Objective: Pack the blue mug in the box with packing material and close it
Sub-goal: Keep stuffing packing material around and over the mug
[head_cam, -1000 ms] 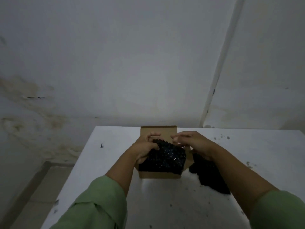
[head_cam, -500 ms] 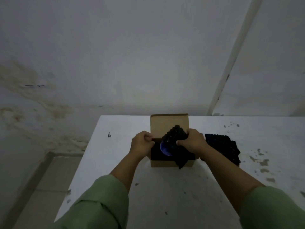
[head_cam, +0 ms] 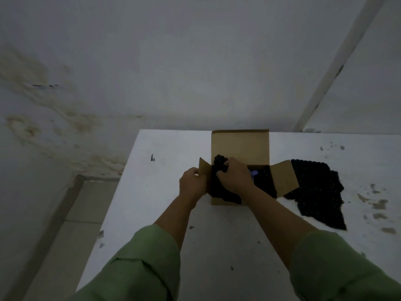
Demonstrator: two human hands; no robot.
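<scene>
Head view: tucking black packing material [head_cam: 220,168] down the left side of the box [head_cam: 227,200]. Right hand [head_cam: 235,178] curled round that dark wad, wrist bent down over the opening. Left hand [head_cam: 192,185] pinching the left flap [head_cam: 204,171], holding it out of the way. Blue mug [head_cam: 253,173] just peeking inside, mostly hidden by hand and padding. Best pushed gently between mug and wall, not onto the rim. Spare sheet [head_cam: 319,192] lying on the table [head_cam: 152,203] right of the box, back flap [head_cam: 239,146] upright.
</scene>
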